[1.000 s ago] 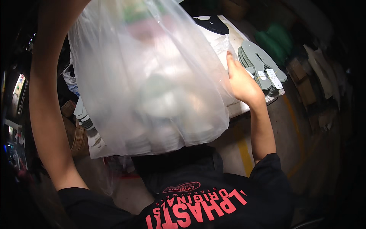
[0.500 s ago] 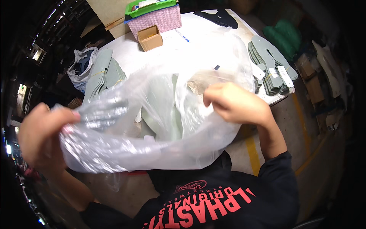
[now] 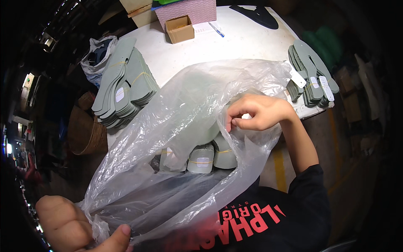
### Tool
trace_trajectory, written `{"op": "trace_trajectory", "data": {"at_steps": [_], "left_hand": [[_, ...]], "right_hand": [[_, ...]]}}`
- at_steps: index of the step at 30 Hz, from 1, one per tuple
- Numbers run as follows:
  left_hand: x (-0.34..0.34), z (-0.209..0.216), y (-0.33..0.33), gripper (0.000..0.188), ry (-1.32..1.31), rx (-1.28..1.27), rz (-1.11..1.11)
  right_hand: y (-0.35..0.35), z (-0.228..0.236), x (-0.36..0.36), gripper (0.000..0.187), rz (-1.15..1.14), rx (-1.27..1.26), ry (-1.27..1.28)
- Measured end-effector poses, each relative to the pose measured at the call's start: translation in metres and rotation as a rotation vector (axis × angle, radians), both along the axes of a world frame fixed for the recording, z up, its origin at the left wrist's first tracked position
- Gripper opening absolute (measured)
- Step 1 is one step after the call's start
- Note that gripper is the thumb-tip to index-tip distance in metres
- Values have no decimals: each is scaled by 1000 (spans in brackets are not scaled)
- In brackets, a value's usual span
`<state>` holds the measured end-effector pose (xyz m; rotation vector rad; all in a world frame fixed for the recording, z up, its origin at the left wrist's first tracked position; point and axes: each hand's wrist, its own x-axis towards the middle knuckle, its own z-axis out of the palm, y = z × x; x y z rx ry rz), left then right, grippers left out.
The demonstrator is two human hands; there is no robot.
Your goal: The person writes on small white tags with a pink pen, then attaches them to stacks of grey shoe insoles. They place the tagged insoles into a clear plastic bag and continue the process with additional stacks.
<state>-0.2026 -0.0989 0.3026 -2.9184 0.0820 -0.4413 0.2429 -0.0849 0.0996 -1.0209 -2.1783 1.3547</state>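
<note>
A large clear plastic bag (image 3: 168,101) stretches between my two hands over the near side of the table. At the lower left, my left hand (image 3: 71,227) grips a gathered part of its edge. My right hand (image 3: 262,111), fingers curled in a pinch, holds the edge on the other side. Several bundles of grey-green insole-shaped pieces (image 3: 200,158), tied with yellow bands, show at the bag's mouth; one carries a white label. More grey-green shapes look blurred through the plastic. I cannot tell which bundles lie inside the bag.
Banded stacks of grey-green pieces lie at the left (image 3: 115,88) and right (image 3: 312,75) of the white table (image 3: 180,59). Farther back are a small cardboard box (image 3: 180,30), a pink box (image 3: 201,12), a pen (image 3: 216,29) and black pieces (image 3: 256,16). A wicker basket (image 3: 86,132) stands at the left.
My left hand has moved down and toward me, drawing the bag's edge along. The bag is pulled longer, and banded bundles now show at its mouth. My right hand stays nearly in place.
</note>
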Motion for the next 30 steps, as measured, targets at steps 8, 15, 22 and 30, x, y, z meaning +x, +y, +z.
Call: {"op": "trace_trajectory", "data": {"at_steps": [8,15,22,30], "left_hand": [[12,1,-16,29,37,-50,123],[12,-11,-13,31,57,-77,111],[13,-9,-17,33,114,-97,111],[24,-2,-16,33,207,-93,125]], "right_hand": [[2,-13,-16,30,-503,382,13],[-33,0,-33,14,-474,159,121],[-42,-10,-74,35,-231,858,-112],[-25,-25,-85,7,-331,869,-420]]}}
